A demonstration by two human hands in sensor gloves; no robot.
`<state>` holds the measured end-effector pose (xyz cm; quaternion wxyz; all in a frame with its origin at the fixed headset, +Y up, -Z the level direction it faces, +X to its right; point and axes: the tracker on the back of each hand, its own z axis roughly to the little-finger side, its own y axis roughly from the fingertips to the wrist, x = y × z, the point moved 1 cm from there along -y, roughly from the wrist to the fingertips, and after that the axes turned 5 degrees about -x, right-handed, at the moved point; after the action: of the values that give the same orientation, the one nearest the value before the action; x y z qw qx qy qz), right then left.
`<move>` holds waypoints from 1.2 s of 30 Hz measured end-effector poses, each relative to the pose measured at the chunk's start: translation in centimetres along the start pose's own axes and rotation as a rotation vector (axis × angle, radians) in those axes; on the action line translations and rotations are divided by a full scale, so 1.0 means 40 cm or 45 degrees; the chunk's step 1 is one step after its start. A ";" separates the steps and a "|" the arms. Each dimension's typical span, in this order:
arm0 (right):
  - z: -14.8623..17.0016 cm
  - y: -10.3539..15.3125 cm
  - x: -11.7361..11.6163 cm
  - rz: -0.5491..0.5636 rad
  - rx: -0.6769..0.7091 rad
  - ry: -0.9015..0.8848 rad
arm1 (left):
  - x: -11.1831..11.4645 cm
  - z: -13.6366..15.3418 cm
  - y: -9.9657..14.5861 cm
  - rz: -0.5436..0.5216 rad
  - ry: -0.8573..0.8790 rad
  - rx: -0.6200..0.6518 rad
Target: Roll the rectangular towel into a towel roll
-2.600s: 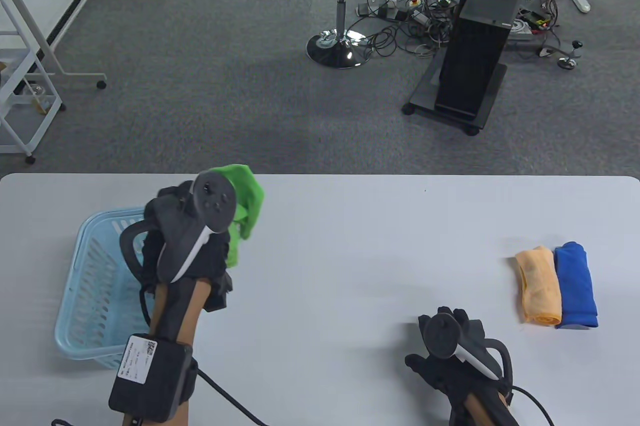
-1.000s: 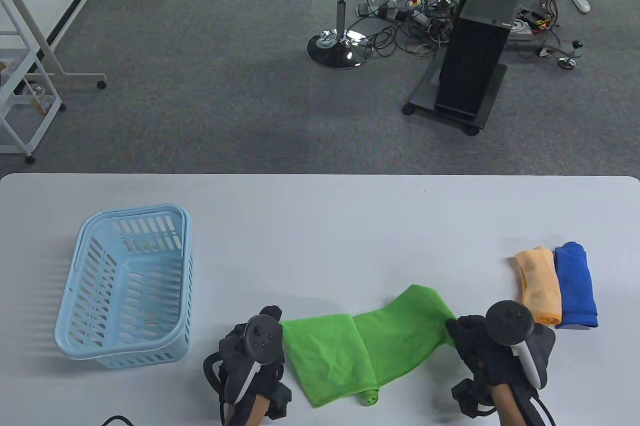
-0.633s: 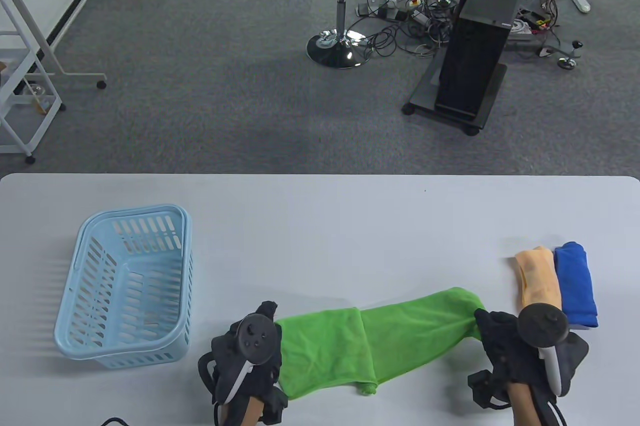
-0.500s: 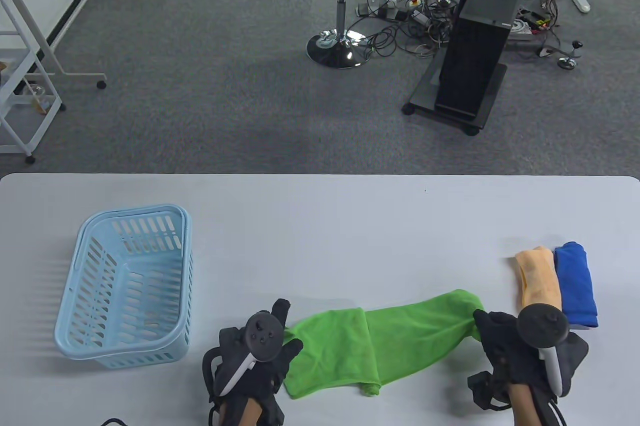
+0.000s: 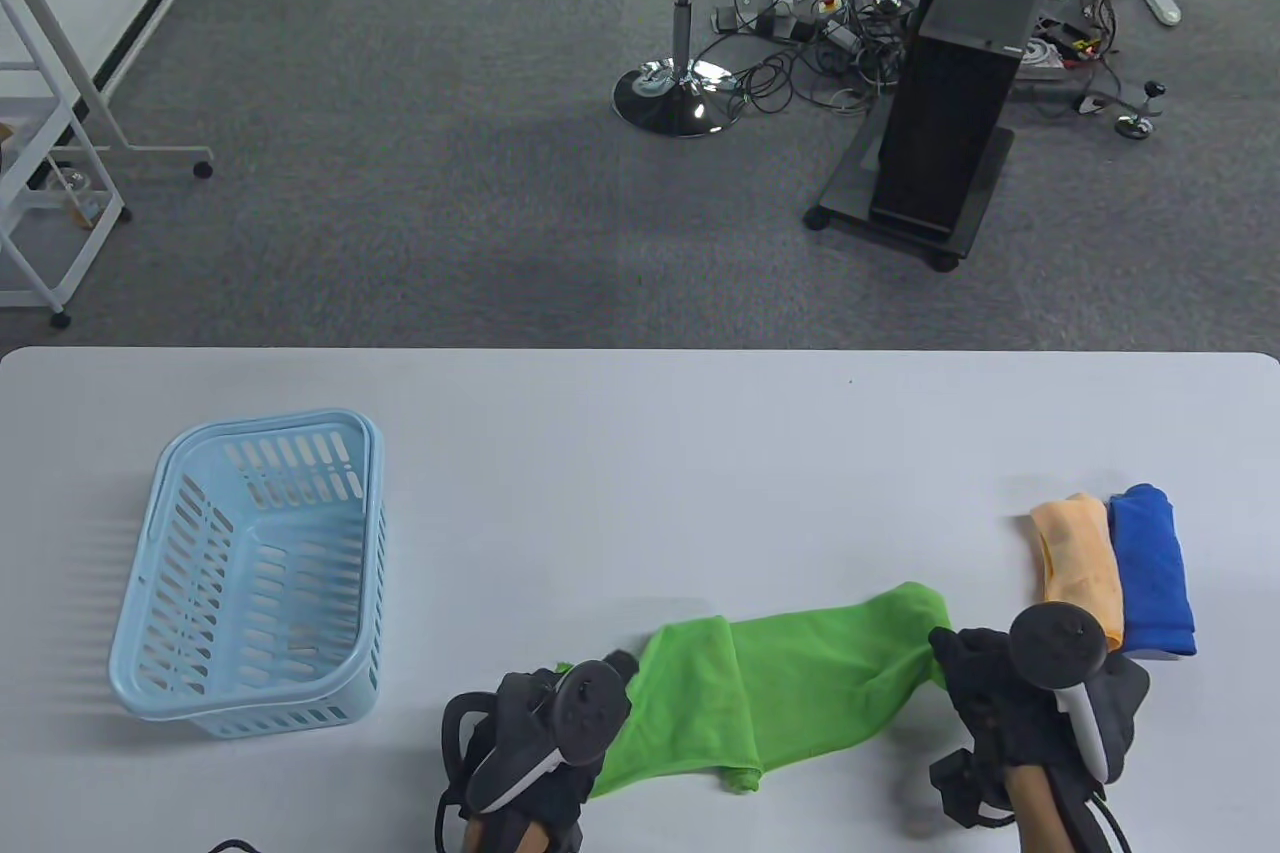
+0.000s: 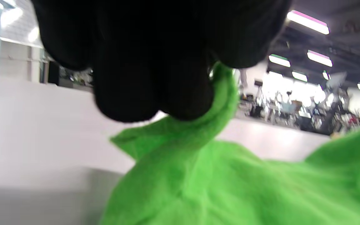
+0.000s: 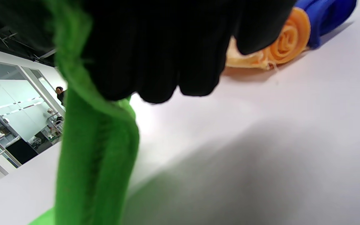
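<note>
Table view: both the left hand and right hand now grip the green towel, shifted rightward.

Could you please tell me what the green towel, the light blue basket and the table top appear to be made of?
Green towel: soft, fuzzy cloth, likely microfibre; the left wrist view shows a napped pile and limp folds. Light blue basket: moulded plastic with a slight sheen, going by its slotted walls and rounded rim. Table top: smooth, matte, pale grey, perhaps laminate; the core cannot be told.
</note>
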<state>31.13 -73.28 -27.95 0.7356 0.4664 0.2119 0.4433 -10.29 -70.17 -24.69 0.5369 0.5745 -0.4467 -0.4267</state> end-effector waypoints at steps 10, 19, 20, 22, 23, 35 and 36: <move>-0.005 -0.001 -0.007 -0.035 0.011 0.010 | -0.049 0.061 0.023 -0.291 0.066 -0.211; -0.006 -0.002 -0.010 -0.045 0.013 0.026 | -0.089 0.070 0.035 -0.386 0.070 -0.208; -0.006 -0.001 -0.011 -0.044 0.013 0.028 | -0.084 0.069 0.028 -0.333 0.121 -0.157; -0.007 -0.001 -0.011 -0.048 0.013 0.032 | -0.044 0.055 0.004 -0.045 0.220 -0.009; -0.007 -0.001 -0.011 -0.049 0.014 0.033 | -0.020 0.046 -0.002 0.071 0.230 0.044; -0.008 -0.001 -0.016 -0.075 0.021 0.040 | 0.216 0.005 -0.031 0.730 -0.518 -0.004; -0.009 -0.001 -0.017 -0.078 0.024 0.043 | 0.205 -0.005 -0.036 0.608 -0.512 0.026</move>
<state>30.54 -73.68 -28.21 0.7408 0.4589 0.2427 0.4263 -8.09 -78.05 -26.19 0.5172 0.3628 -0.6705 -0.3891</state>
